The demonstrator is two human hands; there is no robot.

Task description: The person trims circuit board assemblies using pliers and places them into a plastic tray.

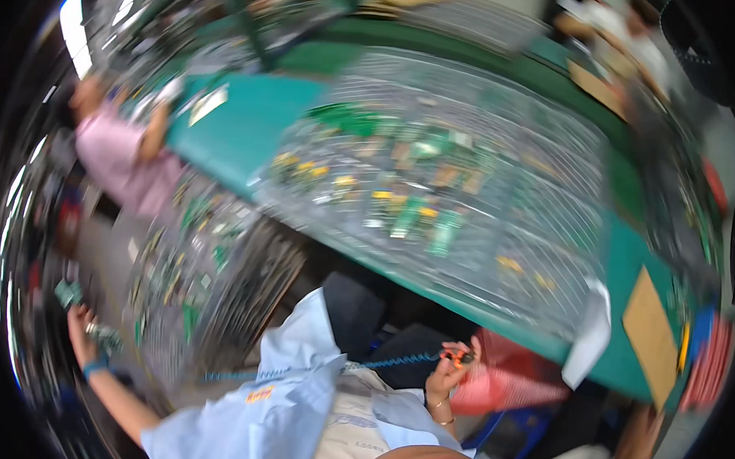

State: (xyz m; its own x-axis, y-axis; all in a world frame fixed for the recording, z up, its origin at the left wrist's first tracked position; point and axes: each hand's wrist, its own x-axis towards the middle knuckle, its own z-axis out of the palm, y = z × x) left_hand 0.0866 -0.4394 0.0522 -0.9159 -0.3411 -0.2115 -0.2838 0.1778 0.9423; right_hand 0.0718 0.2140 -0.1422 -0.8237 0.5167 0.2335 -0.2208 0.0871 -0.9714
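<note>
My left hand point(78, 331) reaches far out to the left, its fingers closed on a small green circuit board point(68, 293). A blue band point(95, 366) circles that wrist. In front of my body, my right hand point(443, 379) is closed around a small orange-and-black tool point(458, 357), whose kind is too blurred to make out. A blue coiled cord point(391, 362) stretches across my lap toward the right hand. Left of my knees rises a stack of trays point(256, 294) with several boards on top. The whole picture is smeared by motion.
A green table point(246, 104) carries a large clear plastic tray point(537, 243) with several boards and yellow parts. White paper point(588, 342) and brown cardboard point(649, 336) lie at its right end. A red bag point(508, 372) is beside my right hand. A person in pink point(119, 152) works at the left.
</note>
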